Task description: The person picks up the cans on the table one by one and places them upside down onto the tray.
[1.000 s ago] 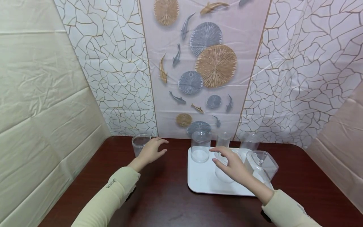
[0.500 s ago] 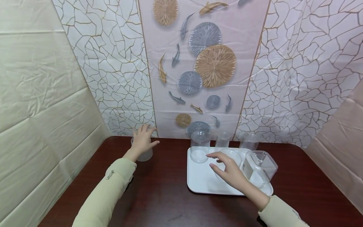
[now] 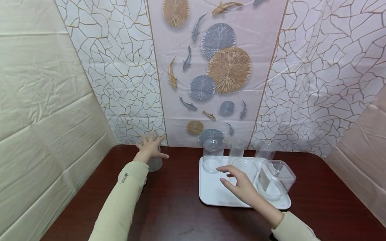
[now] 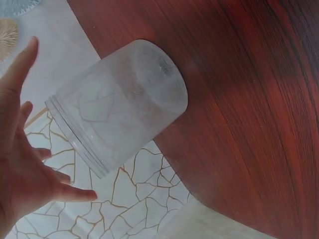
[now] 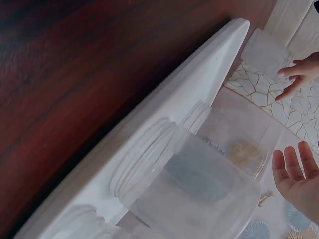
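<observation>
At the table's far left stands a clear cylindrical jar (image 3: pixel 155 164). My left hand (image 3: pixel 148 149) is over its mouth with fingers spread wide, hiding most of the rim. In the left wrist view, the jar (image 4: pixel 119 104) is see-through with a ridged rim, and my left hand (image 4: pixel 30 169) is beside that rim, apart from it. My right hand (image 3: pixel 238 187) hovers above a white tray (image 3: pixel 211 194), fingers bent loosely with a gap to the thumb, holding nothing. Under and behind it are a tall clear jar (image 3: pixel 212 157) and a round clear container (image 3: pixel 245 167).
More clear containers share the tray: a slim cylinder (image 3: pixel 237 149), another cylinder (image 3: pixel 266 149) behind, and an angular one (image 3: pixel 281 174) tilted at the right. A patterned cloth (image 3: pixel 205 100) hangs along the back edge of the dark red table (image 3: pixel 175 204).
My left hand has moved left over the far-left jar, and its fingers have spread wider. My right hand has drifted slightly left and toward me above the tray.
</observation>
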Demonstrator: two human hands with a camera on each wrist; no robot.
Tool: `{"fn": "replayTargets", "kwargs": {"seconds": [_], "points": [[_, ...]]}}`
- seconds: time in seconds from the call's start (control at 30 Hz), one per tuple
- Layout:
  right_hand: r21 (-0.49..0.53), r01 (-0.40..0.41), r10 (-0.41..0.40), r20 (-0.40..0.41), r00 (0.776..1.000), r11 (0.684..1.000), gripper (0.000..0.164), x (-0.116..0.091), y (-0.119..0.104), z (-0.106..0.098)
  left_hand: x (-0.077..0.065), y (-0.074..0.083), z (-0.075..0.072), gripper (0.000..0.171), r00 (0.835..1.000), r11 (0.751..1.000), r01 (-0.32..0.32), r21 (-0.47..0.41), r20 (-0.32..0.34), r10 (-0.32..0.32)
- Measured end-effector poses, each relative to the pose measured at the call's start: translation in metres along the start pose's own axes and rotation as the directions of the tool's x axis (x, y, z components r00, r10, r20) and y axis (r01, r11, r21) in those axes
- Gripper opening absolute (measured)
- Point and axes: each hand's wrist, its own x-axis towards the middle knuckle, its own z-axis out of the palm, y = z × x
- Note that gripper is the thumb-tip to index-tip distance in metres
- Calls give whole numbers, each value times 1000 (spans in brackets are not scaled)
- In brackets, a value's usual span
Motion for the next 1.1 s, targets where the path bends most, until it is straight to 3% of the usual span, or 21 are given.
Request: {"fn": "replayTargets", "kwargs": {"seconds": [0.2, 0.4, 0.5, 0.7, 0.83, 1.0, 1.1], "points": [[8, 25, -25, 13, 1000, 1000, 30, -4, -1, 5, -5, 8, -4, 73, 987, 995, 94, 8, 131, -95], [19, 35, -35, 22, 999, 999, 30, -4, -2, 8, -7, 10, -7, 50, 988, 995, 75, 72, 129, -84], [32, 37, -38, 33, 999, 999, 30, -5, -3, 9, -8, 8, -8, 49, 987, 994, 63, 90, 139, -76], [26, 43, -44, 41, 998, 999, 30, -5, -2, 10, -11, 5, -10, 70, 985, 996, 48, 77, 159, -59], [19, 51, -52, 27, 998, 998, 31, -3, -3, 9, -12, 4, -12, 70, 986, 995, 19, 98, 162, -35], [27, 54, -54, 18, 998, 998, 30, 0, -4, 6, -12, 0, -10, 68, 992, 991, -29, 132, 128, 12], [34, 46, -46, 27, 999, 998, 29, 1, -5, 4, -13, -4, -6, 65, 994, 992, -60, 109, 92, 50]]}}
